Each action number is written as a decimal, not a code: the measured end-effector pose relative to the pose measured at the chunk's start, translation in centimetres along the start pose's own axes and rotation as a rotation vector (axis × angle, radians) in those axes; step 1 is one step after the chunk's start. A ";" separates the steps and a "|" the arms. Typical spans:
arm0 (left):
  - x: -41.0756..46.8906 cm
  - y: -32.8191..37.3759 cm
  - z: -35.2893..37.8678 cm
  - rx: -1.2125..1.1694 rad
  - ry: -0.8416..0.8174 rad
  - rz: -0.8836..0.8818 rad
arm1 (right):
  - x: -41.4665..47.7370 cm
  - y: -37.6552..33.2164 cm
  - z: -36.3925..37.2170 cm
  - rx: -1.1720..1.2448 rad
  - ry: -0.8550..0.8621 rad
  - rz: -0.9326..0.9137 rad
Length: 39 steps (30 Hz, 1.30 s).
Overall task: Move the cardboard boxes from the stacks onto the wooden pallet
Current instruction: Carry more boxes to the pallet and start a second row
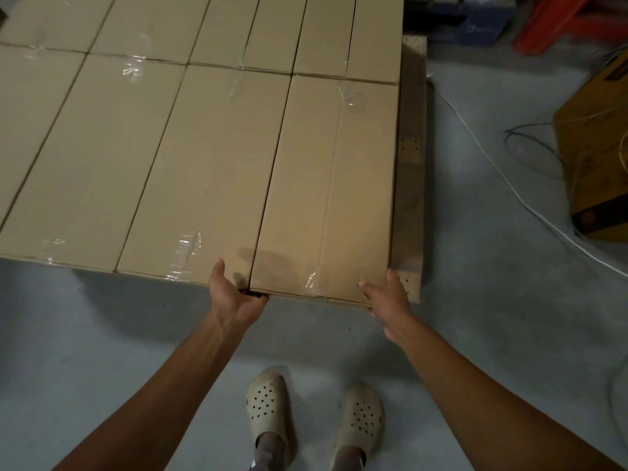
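While the cardboard box [326, 185] lies at the near right corner of the wooden pallet [411, 185], tight against the neighbouring box [204, 171], both hands clasp its near end. The left hand [231, 297] has its thumb on top and fingers curled at the seam, and the right hand [387, 300] is wrapped round the outer corner. A sideways shove could nip the left fingers in that seam — or leave the box skewed.

Wooden pallet [409, 185] mostly hidden under cardboard boxes [153, 147]; only its right strip shows. Box rows cut off at top and left. Left hand [232, 297] fingers concealed below the nearest box [323, 198].
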<state>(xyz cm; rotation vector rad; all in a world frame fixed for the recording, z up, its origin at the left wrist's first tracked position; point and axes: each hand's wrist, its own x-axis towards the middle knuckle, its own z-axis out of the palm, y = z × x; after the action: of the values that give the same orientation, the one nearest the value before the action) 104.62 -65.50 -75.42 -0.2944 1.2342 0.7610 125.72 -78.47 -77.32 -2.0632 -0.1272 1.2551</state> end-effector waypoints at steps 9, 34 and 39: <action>-2.0 0.2 0.5 0.050 0.020 -0.017 | -0.8 -1.1 -0.9 -0.090 -0.050 0.039; -49.9 1.2 0.2 1.600 -0.225 1.494 | -45.9 -19.2 -13.2 -0.003 0.008 -0.915; -53.6 4.9 -3.2 1.507 -0.054 1.511 | -49.6 -20.6 -10.3 -0.129 -0.123 -1.030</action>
<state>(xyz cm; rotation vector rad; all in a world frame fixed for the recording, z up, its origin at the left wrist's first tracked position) 92.19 -83.16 -26.07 2.0512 1.5150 0.7691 113.54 -89.43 -25.11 -1.6022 -1.1788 0.7049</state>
